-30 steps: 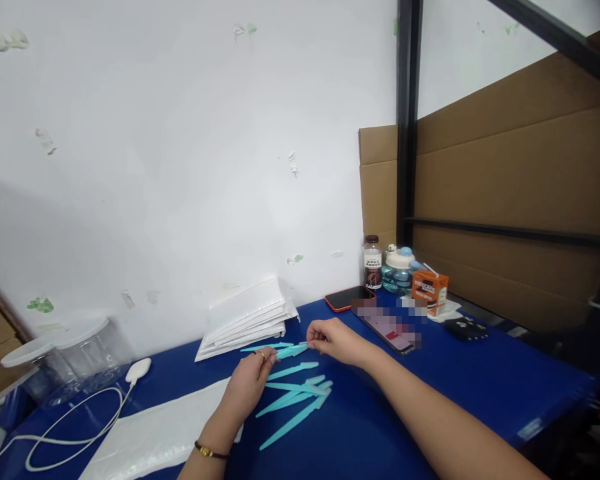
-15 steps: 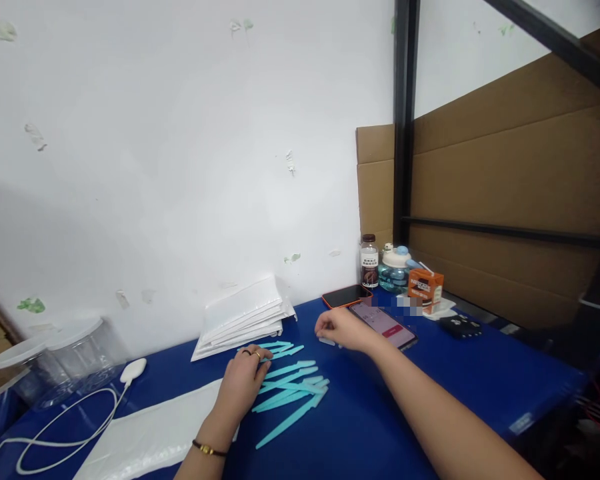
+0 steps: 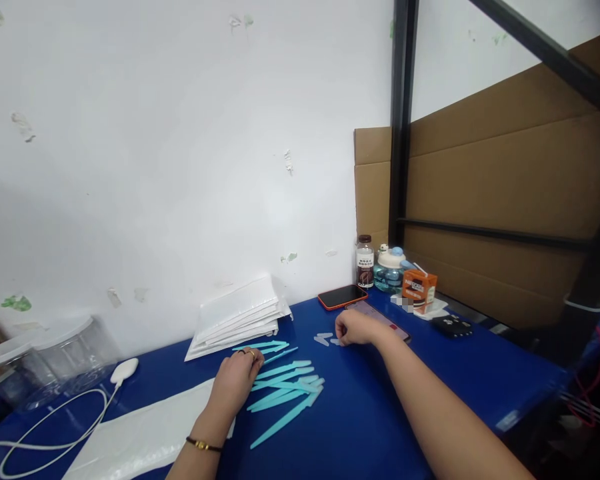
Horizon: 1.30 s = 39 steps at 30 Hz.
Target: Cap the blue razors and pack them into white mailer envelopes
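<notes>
Several teal plastic sticks [image 3: 283, 387] lie in a loose pile on the blue table [image 3: 380, 427]. My left hand [image 3: 237, 380] rests on the pile's left side with fingers curled over the sticks. My right hand [image 3: 356, 328] is further right, fingers closed near the table, beside two small pale caps [image 3: 324, 339] that lie on the blue surface. Whether it still pinches anything is hidden.
A stack of white padded envelopes [image 3: 240, 316] leans by the wall. One envelope [image 3: 140, 437] lies flat at the front left with a white cable [image 3: 55, 427]. Clear jars [image 3: 75, 350] stand left. Two phones [image 3: 343, 296], a bottle [image 3: 365, 261], and an orange box [image 3: 419, 287] sit behind.
My right hand pulled a small pale cap off a teal stick and moved right, setting it down. My left hand lowered the stick onto the pile.
</notes>
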Each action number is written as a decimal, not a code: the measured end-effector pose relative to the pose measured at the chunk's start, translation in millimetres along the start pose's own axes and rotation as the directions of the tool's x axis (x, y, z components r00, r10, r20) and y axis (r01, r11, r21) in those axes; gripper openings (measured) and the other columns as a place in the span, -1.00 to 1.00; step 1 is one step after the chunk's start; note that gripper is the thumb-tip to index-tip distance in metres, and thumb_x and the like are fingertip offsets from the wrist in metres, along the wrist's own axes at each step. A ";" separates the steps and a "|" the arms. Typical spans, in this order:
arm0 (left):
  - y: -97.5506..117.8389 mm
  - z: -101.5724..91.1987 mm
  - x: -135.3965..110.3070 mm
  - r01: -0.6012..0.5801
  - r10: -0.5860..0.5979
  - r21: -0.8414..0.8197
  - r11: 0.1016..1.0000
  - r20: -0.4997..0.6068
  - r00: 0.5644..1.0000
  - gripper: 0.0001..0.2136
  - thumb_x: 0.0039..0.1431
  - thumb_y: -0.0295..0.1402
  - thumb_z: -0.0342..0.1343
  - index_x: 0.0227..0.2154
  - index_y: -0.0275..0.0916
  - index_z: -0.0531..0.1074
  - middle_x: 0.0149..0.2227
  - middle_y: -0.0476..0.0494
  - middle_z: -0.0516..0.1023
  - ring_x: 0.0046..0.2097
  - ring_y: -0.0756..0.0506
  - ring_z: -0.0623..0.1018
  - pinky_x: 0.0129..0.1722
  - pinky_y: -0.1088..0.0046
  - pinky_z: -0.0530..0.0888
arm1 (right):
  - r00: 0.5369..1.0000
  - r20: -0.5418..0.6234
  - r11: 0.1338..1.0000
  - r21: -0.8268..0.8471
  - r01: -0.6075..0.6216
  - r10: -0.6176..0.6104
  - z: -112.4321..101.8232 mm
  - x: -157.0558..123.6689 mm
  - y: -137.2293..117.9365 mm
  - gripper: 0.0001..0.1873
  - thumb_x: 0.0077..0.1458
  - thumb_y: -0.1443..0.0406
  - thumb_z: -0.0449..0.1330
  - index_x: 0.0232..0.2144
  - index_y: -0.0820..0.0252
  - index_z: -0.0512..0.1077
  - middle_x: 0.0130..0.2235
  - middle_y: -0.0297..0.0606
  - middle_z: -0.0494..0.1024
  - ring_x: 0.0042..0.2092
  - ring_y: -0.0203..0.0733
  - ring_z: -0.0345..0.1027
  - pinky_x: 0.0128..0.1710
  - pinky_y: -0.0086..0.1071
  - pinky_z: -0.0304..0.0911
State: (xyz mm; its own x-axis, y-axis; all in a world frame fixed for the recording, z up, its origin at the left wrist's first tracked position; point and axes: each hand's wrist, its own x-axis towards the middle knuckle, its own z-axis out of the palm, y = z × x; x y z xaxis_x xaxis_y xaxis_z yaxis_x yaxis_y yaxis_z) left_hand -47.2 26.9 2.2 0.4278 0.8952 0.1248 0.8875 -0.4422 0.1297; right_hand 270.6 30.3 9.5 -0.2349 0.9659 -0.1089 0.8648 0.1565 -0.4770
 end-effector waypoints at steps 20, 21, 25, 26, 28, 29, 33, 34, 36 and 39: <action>-0.9 4.8 2.3 -0.056 0.059 -0.139 0.989 0.021 0.998 -0.79 0.18 -0.39 -0.15 -0.37 -0.21 0.40 -0.28 -0.11 0.48 -0.22 -0.06 0.44 -0.23 0.48 0.29 | 0.905 -0.208 0.928 -0.031 0.372 -0.370 44.1 21.6 -50.2 -0.91 -0.11 0.44 0.18 -0.49 0.22 0.48 -0.46 -0.32 0.51 -0.45 -0.35 0.30 -0.48 -0.55 0.07; -0.6 5.4 2.5 -0.060 0.063 -0.147 0.987 0.018 0.998 -0.79 0.17 -0.38 -0.14 -0.37 -0.21 0.41 -0.29 -0.10 0.49 -0.22 -0.06 0.44 -0.22 0.48 0.29 | 0.907 -0.199 0.926 -0.010 0.377 -0.372 45.9 22.1 -51.7 -0.91 -0.10 0.43 0.18 -0.48 0.23 0.48 -0.46 -0.33 0.51 -0.45 -0.36 0.30 -0.48 -0.56 0.07; 3.6 5.9 1.4 -0.096 0.098 -0.193 0.976 0.003 0.995 -0.81 0.15 -0.41 -0.11 -0.40 -0.21 0.42 -0.30 -0.07 0.49 -0.22 -0.05 0.44 -0.21 0.50 0.29 | 0.919 -0.138 0.921 0.084 0.381 -0.368 52.7 21.1 -57.4 -0.92 -0.10 0.39 0.19 -0.47 0.23 0.50 -0.46 -0.33 0.52 -0.46 -0.37 0.32 -0.51 -0.58 0.10; 5.2 5.5 0.8 -0.107 0.110 -0.207 0.973 0.002 0.994 -0.82 0.15 -0.42 -0.10 -0.41 -0.21 0.42 -0.31 -0.07 0.50 -0.22 -0.04 0.45 -0.22 0.50 0.29 | 0.921 -0.125 0.920 0.097 0.380 -0.368 53.5 20.2 -58.3 -0.92 -0.11 0.39 0.19 -0.48 0.23 0.50 -0.46 -0.33 0.52 -0.47 -0.37 0.33 -0.52 -0.58 0.10; 7.5 4.5 -0.3 -0.128 0.135 -0.231 0.965 0.015 0.991 -0.81 0.14 -0.42 -0.10 -0.43 -0.21 0.42 -0.32 -0.06 0.50 -0.24 -0.04 0.45 -0.23 0.51 0.30 | 0.922 -0.100 0.915 0.119 0.385 -0.374 52.6 18.1 -59.1 -0.92 -0.12 0.39 0.20 -0.49 0.24 0.51 -0.47 -0.33 0.53 -0.47 -0.36 0.33 -0.52 -0.58 0.11; 7.8 4.1 -0.6 -0.136 0.146 -0.241 0.961 0.022 0.989 -0.81 0.15 -0.41 -0.10 -0.43 -0.21 0.42 -0.32 -0.06 0.50 -0.25 -0.03 0.45 -0.24 0.51 0.30 | 0.922 -0.093 0.913 0.131 0.387 -0.377 50.5 16.9 -58.7 -0.92 -0.13 0.38 0.21 -0.49 0.24 0.51 -0.47 -0.33 0.53 -0.47 -0.35 0.34 -0.52 -0.57 0.12; 0.2 5.2 1.0 -0.109 0.101 -0.219 0.970 -0.046 0.994 -0.77 0.15 -0.36 -0.08 -0.19 -0.19 0.42 -0.17 -0.10 0.47 -0.14 -0.07 0.42 -0.13 0.45 0.31 | 0.932 -0.192 0.929 0.153 0.338 -0.308 29.9 11.6 -48.3 -0.87 -0.09 0.36 0.18 -0.45 0.24 0.53 -0.46 -0.30 0.56 -0.43 -0.30 0.38 -0.45 -0.54 0.18; -3.3 6.0 1.7 -0.089 0.076 -0.193 0.977 -0.074 0.994 -0.74 0.16 -0.35 -0.09 -0.13 -0.19 0.40 -0.11 -0.12 0.45 -0.09 -0.09 0.40 -0.09 0.42 0.30 | 0.931 -0.247 0.939 0.150 0.310 -0.268 22.9 9.8 -43.5 -0.85 -0.07 0.37 0.15 -0.44 0.24 0.53 -0.44 -0.29 0.56 -0.41 -0.29 0.38 -0.43 -0.53 0.18; -10.4 7.4 2.8 -0.048 0.035 -0.130 0.990 -0.096 0.995 -0.71 0.18 -0.35 -0.11 -0.07 -0.18 0.38 -0.05 -0.14 0.42 -0.03 -0.11 0.37 -0.03 0.39 0.27 | 0.928 -0.313 0.958 0.134 0.256 -0.204 10.4 6.0 -33.1 -0.83 -0.05 0.39 0.11 -0.43 0.24 0.52 -0.43 -0.27 0.56 -0.40 -0.27 0.39 -0.42 -0.51 0.19; -16.6 7.6 3.0 0.005 -0.008 -0.058 0.998 -0.055 0.998 -0.71 0.19 -0.37 -0.12 -0.07 -0.15 0.39 -0.04 -0.12 0.41 -0.02 -0.12 0.36 -0.05 0.39 0.29 | 0.917 -0.323 0.963 0.052 0.263 -0.233 1.6 1.7 -22.2 -0.76 -0.06 0.47 0.06 -0.41 0.22 0.51 -0.34 -0.25 0.55 -0.33 -0.26 0.39 -0.36 -0.49 0.20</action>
State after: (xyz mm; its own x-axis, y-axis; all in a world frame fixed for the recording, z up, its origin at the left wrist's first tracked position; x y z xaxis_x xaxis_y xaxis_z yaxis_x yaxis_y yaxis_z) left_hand -59.3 37.4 -7.0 0.4103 0.8945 0.1776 0.8784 -0.4400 0.1868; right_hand 250.3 28.1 18.5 -0.2737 0.9163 0.2925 0.7484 0.3939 -0.5336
